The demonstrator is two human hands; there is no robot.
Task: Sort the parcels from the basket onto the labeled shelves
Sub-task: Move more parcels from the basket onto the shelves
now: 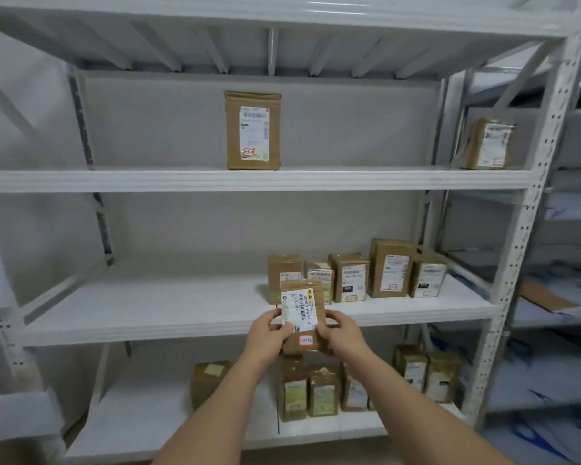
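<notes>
A small brown cardboard parcel (303, 310) with a white shipping label and a red-bordered sticker is held upright in front of the middle shelf (148, 317). My left hand (271, 333) grips its left edge and my right hand (340, 332) grips its right edge. Behind it, a row of several labelled parcels (388, 268) stands on the right half of that shelf. The basket is out of view.
The upper shelf (114, 181) carries one tall parcel (253, 130) in the middle and another parcel (492, 144) at the right. The bottom shelf (141, 421) has several parcels (322, 392). A second rack (557, 310) stands to the right.
</notes>
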